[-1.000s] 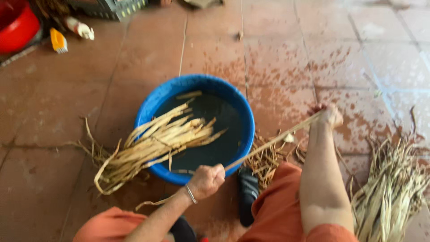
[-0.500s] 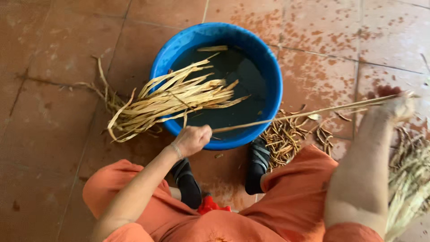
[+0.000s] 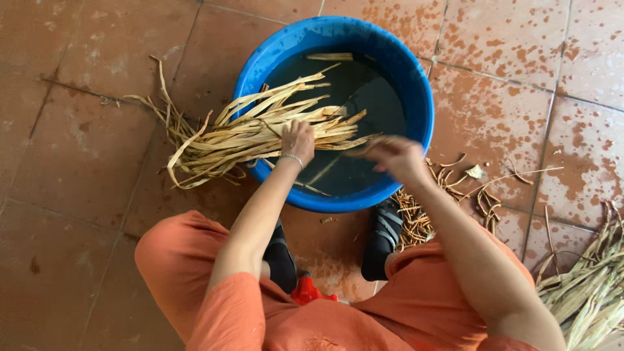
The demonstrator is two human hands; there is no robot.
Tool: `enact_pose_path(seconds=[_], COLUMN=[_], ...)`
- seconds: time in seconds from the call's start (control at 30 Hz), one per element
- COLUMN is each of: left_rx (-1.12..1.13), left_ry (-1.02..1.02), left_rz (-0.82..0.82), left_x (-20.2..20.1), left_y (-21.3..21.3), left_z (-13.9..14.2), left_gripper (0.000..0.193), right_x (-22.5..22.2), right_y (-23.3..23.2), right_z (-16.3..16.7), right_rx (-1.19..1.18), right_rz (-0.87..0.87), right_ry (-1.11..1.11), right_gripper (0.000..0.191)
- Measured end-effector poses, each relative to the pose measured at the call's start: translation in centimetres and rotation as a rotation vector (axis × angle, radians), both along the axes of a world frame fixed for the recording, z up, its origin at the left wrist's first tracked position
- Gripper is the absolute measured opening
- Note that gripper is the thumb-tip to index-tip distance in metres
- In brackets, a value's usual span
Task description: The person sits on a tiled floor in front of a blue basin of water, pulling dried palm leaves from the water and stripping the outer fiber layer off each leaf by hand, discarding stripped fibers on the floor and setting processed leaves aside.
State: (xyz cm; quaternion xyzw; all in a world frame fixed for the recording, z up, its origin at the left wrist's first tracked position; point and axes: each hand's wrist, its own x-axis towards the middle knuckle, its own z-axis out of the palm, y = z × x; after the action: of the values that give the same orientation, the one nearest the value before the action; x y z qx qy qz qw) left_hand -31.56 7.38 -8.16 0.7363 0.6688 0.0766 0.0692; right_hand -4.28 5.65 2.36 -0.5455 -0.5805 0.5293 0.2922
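Note:
A round blue basin (image 3: 416,84) of dark water stands on the tiled floor in front of my feet. A bundle of pale dried plant strips (image 3: 247,130) lies across its left rim, half in the water and half on the floor. My left hand (image 3: 298,140), with a thin bracelet at the wrist, rests on this bundle with its fingers curled on the strips. My right hand (image 3: 393,156) hovers over the basin's near right side. It is blurred by motion, and whether it holds anything cannot be seen.
A pile of short brown scraps (image 3: 419,218) lies right of my black shoe (image 3: 383,234). A heap of greenish dried stalks (image 3: 585,292) sits at the right edge. The tiles (image 3: 513,71) right of the basin are wet and blotchy. A small red object (image 3: 305,290) lies between my legs.
My right hand swung left from the far right to above the basin, and the long strip stretched between both hands is gone. My left hand moved up onto the bundle.

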Motion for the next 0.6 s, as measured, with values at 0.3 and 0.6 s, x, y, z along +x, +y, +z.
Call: enact_pose_path(seconds=[0.3,0.6], left_rx=[0.043,0.164], left_ry=[0.038,-0.993], left_rz=[0.062,-0.091], left_x=[-0.5,9.0], left_y=[2.4,1.4], left_z=[-0.3,7.7], left_gripper=[0.016,0.015], right_x=[-0.2,1.0], right_y=[0.8,2.4], right_z=[-1.9,2.5], right_rx=[0.04,0.061], right_rz=[0.031,-0.381], right_ry=[-0.228,0.512], right_gripper=[0.024,0.027])
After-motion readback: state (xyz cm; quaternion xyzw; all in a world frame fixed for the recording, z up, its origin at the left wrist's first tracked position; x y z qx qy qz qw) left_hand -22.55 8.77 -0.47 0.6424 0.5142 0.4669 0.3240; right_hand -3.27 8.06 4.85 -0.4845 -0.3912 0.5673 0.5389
